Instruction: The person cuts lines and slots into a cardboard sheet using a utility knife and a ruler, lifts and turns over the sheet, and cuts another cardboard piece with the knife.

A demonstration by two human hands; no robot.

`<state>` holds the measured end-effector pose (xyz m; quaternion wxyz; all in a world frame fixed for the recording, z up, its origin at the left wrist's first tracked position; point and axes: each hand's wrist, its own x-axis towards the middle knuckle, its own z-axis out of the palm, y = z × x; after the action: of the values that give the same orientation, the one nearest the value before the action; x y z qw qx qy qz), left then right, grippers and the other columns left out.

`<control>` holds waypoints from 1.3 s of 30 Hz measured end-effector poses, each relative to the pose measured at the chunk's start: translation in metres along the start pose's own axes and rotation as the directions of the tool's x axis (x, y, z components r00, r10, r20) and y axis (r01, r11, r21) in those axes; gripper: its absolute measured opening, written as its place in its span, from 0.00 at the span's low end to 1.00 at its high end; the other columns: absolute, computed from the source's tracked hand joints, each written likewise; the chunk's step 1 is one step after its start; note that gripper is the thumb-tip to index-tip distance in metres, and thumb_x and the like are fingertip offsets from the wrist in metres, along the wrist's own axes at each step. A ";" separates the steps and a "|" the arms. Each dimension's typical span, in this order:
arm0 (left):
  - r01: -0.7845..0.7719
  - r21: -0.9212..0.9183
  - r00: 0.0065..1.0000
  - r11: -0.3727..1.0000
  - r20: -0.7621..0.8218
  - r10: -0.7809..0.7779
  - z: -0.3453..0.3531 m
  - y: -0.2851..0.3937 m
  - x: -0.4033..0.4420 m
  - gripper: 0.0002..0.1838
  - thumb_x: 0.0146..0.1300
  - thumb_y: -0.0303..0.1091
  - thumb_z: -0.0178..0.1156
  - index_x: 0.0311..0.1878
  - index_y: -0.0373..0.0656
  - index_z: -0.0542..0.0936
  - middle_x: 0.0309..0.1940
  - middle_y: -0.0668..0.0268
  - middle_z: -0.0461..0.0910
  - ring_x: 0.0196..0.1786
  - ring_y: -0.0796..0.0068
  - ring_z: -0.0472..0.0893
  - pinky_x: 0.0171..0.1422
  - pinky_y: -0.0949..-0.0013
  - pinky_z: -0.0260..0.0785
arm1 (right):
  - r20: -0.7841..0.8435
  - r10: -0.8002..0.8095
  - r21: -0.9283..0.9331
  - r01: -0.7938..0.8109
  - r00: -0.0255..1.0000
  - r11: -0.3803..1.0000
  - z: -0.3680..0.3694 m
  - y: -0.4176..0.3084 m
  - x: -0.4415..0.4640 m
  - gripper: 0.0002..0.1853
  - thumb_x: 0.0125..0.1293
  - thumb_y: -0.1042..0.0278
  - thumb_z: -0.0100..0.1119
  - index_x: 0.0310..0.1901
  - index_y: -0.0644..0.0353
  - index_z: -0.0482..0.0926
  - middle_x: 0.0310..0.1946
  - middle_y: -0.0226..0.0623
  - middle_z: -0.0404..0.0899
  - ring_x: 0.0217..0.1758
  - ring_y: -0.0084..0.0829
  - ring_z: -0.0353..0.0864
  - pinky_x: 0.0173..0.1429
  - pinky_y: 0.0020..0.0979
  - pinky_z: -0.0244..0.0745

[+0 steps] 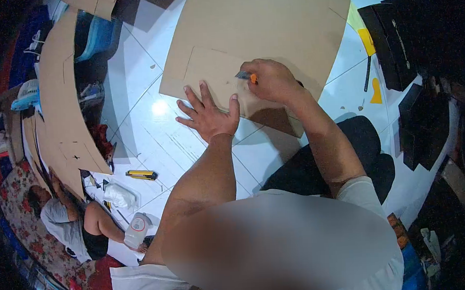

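A brown cardboard sheet lies on the floor at 12 o'clock in the head view, its near edge turned toward the person and thin dark lines marked on its surface. The left hand, at 11 o'clock, lies palm down over that near edge, fingers spread on the cardboard and gripping nothing. The right hand, at 1 o'clock, is curled around a cutter with an orange part; its blade points toward 9 o'clock, low over the sheet, and whether the tip touches the cardboard cannot be told. Most of the cutter's body is hidden inside the fist.

White floor tiles show around the sheet. A dark-clad leg is bent at 3 o'clock. Between 8 and 9 o'clock a yellow cutter lies on the tiles, with a white bag just beyond it and a clear plastic container between 7 and 8. Two yellow pieces lie between 2 and 3 o'clock, near a black case at 2. Farther out, between 9 and 10 o'clock, stretches a second cardboard piece; a co-worker is at 8, one arm raised near its lower end, beside a flowered cloth.
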<state>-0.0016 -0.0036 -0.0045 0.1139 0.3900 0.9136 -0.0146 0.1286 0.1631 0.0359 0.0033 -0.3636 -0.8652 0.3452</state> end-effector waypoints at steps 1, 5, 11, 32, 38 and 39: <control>-0.002 -0.005 1.000 1.000 -0.006 0.002 0.001 0.000 0.000 0.55 0.64 0.78 0.54 0.88 0.61 0.53 0.89 0.53 0.40 0.87 0.30 0.38 0.84 0.21 0.26 | 0.005 -0.001 0.002 0.001 1.000 1.000 0.001 0.001 0.000 0.16 0.63 0.66 0.69 0.52 0.53 0.86 0.43 0.42 0.87 0.48 0.48 0.87 0.55 0.45 0.83; 0.011 0.009 1.000 1.000 0.018 -0.011 -0.002 0.002 0.001 0.55 0.64 0.78 0.54 0.88 0.60 0.54 0.89 0.53 0.40 0.87 0.29 0.39 0.84 0.20 0.28 | 0.139 -0.072 -0.049 0.079 0.988 0.996 -0.004 0.012 -0.004 0.15 0.63 0.65 0.71 0.51 0.54 0.85 0.44 0.41 0.86 0.51 0.46 0.86 0.55 0.46 0.82; -0.003 0.023 1.000 1.000 -0.003 0.003 0.000 0.000 0.000 0.55 0.63 0.78 0.54 0.88 0.61 0.53 0.89 0.54 0.40 0.87 0.29 0.39 0.83 0.20 0.28 | 0.111 -0.123 -0.031 0.127 0.986 0.991 -0.004 0.015 -0.006 0.15 0.63 0.63 0.72 0.50 0.54 0.85 0.42 0.40 0.86 0.49 0.47 0.87 0.55 0.47 0.81; 0.014 0.092 1.000 0.996 0.002 -0.015 0.001 0.002 0.001 0.53 0.69 0.77 0.49 0.89 0.60 0.50 0.90 0.52 0.38 0.88 0.33 0.39 0.84 0.21 0.26 | -0.297 0.740 -0.308 -0.794 0.603 0.523 -0.144 0.208 -0.105 0.20 0.63 0.60 0.64 0.49 0.69 0.88 0.51 0.62 0.87 0.56 0.58 0.88 0.63 0.51 0.82; -0.001 0.052 1.000 0.999 0.004 0.001 0.002 0.001 0.001 0.52 0.70 0.78 0.46 0.89 0.60 0.49 0.89 0.50 0.39 0.88 0.32 0.38 0.84 0.22 0.24 | -0.444 0.782 -0.151 -0.897 0.437 0.416 -0.120 0.265 -0.142 0.18 0.62 0.61 0.64 0.44 0.69 0.89 0.48 0.61 0.88 0.54 0.59 0.89 0.62 0.51 0.82; -0.006 0.028 1.000 1.000 0.008 0.005 -0.003 0.003 0.000 0.53 0.69 0.78 0.47 0.89 0.59 0.50 0.89 0.49 0.39 0.88 0.32 0.38 0.84 0.22 0.24 | -0.425 0.796 -0.141 -0.901 0.430 0.411 -0.122 0.267 -0.141 0.19 0.61 0.60 0.64 0.45 0.69 0.89 0.48 0.61 0.88 0.54 0.58 0.89 0.61 0.50 0.82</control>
<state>0.0001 -0.0014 -0.0013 0.1121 0.3940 0.9118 -0.0285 0.4311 0.2798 0.0035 -0.1113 -0.7961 -0.5894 0.0803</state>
